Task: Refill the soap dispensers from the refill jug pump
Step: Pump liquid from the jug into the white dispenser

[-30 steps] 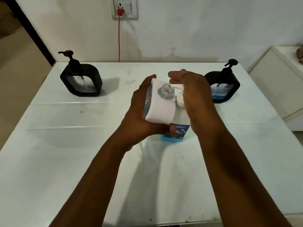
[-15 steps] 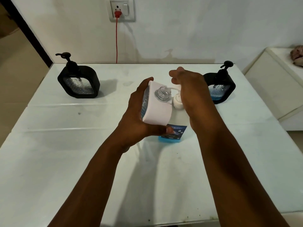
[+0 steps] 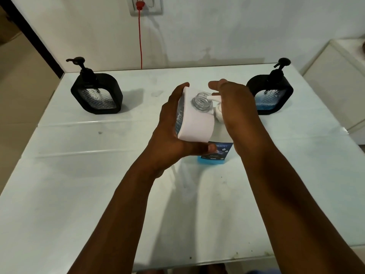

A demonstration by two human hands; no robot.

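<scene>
Left hand (image 3: 169, 133) grips the white dispenser (image 3: 194, 123) (cap off) – right hand (image 3: 237, 113) presses flat on the jug pump (image 3: 214, 98), spout at its mouth.

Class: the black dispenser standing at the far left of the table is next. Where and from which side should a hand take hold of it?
Grip the black dispenser around its flat body from above or the right; the thin pump neck on top gives a poorer grip.

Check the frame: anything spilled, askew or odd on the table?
No spill visible. The white dispenser is held tilted in the left hand, pump off, its open neck at the refill jug's spout. Both black dispensers stand upright.
</scene>
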